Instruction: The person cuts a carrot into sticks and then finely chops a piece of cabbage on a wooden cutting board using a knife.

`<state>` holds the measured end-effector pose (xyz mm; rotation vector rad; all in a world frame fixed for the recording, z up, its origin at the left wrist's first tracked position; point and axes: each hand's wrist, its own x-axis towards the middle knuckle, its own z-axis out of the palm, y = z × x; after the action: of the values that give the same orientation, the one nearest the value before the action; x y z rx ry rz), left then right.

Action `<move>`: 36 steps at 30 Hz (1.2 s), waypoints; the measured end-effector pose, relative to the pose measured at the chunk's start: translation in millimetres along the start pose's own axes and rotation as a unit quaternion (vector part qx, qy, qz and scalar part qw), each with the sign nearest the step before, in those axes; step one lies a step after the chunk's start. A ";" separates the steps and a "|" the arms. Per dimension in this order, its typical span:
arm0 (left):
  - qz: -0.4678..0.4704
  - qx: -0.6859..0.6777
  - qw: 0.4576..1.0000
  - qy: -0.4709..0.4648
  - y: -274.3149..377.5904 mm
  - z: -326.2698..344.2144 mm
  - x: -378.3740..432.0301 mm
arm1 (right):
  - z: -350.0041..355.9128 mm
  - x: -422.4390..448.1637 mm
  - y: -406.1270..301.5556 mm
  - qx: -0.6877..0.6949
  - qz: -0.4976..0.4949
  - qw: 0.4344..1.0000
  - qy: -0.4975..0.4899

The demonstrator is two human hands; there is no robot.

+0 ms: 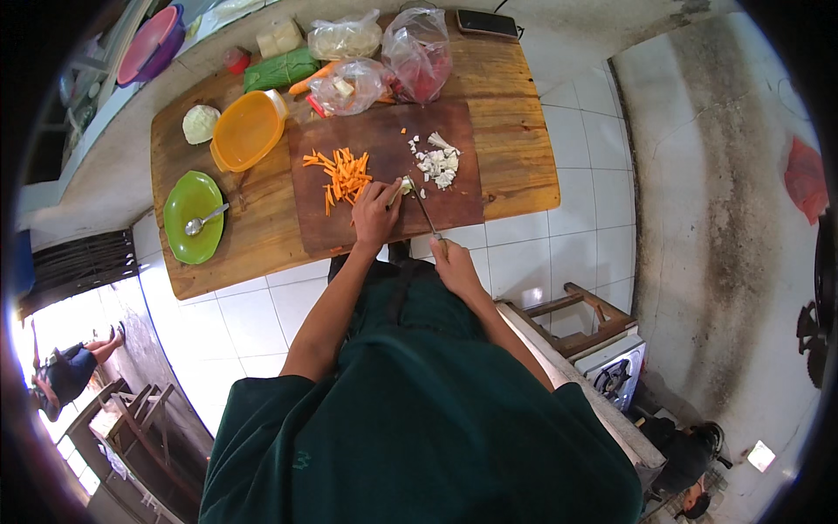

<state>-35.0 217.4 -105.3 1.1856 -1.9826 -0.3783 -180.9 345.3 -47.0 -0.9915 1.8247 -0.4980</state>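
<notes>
My left hand presses a pale green-white vegetable piece onto the brown cutting board. In my right hand is a kitchen knife, held by its handle, its blade against the right end of that piece. To the left of my left hand lies a heap of orange carrot sticks. Chopped white vegetable bits sit on the board's right side, beyond the blade. My fingers partly hide the held piece.
The wooden table also bears an orange plastic container, a green plate with a spoon, a cabbage piece, plastic bags and a phone. A gas stove stands right. Another person is far left.
</notes>
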 end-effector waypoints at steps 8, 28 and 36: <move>0.000 0.004 1.000 -0.005 -2.6 1.6 -3.0 | 10.0 11.8 2.8 -0.058 -0.025 0.998 0.030; -0.054 -0.014 0.998 -0.025 -1.4 3.0 -8.9 | 1.3 0.9 1.1 -0.032 0.018 0.999 -0.014; -0.063 -0.018 0.997 -0.043 -8.6 3.3 -15.0 | 16.4 22.9 -0.5 -0.083 -0.024 0.996 0.032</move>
<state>-28.3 225.1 -119.6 1.2947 -1.9714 -0.5345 -170.8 328.0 -66.8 -1.1461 1.9262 -0.4169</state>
